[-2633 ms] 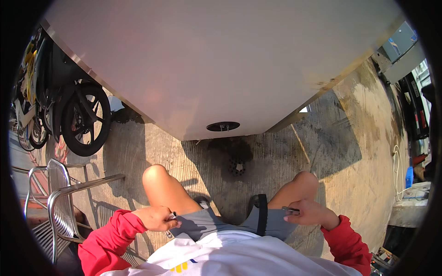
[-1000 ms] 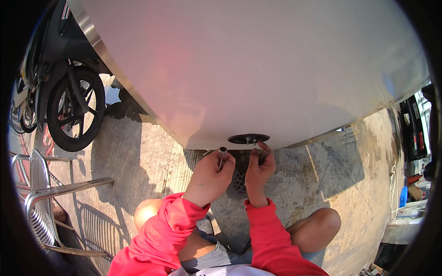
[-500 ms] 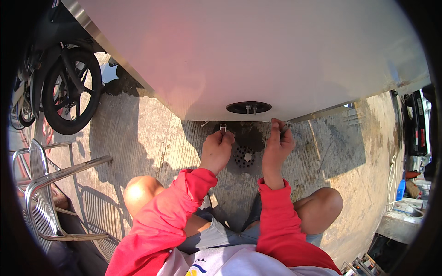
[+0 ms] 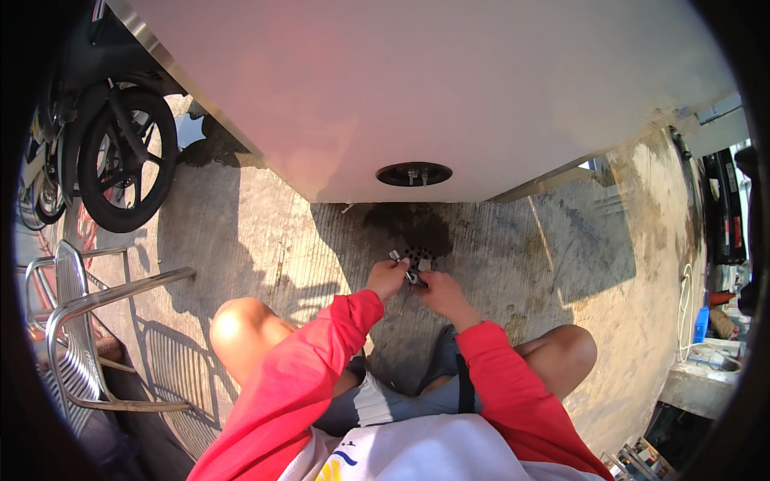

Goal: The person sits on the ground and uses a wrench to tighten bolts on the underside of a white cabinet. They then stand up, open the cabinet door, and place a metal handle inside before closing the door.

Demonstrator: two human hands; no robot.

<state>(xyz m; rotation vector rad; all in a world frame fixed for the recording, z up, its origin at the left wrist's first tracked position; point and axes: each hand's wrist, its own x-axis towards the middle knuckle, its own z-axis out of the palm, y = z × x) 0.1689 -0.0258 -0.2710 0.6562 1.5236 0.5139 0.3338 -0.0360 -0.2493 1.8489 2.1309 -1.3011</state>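
Note:
Low over the concrete, my two hands are close together. My left hand (image 4: 387,280) is closed around a short shiny metal tube (image 4: 394,255), whose end sticks up past the fingers. Pinched in my right hand (image 4: 443,295) is a small dark and silver metal piece (image 4: 413,278); it meets the left fingers, and its exact kind is too small to tell. Just beyond the hands lies a round dark plate with holes (image 4: 419,253), partly hidden, with a small pale piece (image 4: 425,263) on it. Ahead, a black oval fitting (image 4: 415,174) with two metal studs sits in a white panel (image 4: 449,88).
A motorbike wheel (image 4: 127,160) stands at the left, near a metal slatted chair (image 4: 80,337). Dark wet patches mark the concrete floor (image 4: 277,200) below the panel. At the far right are a coiled pale hose (image 4: 686,313) and a blue container (image 4: 702,325).
Both hands have drawn back from the panel and come together, the right one moving left and nearer. The metal tube now tilts beside the right hand's piece.

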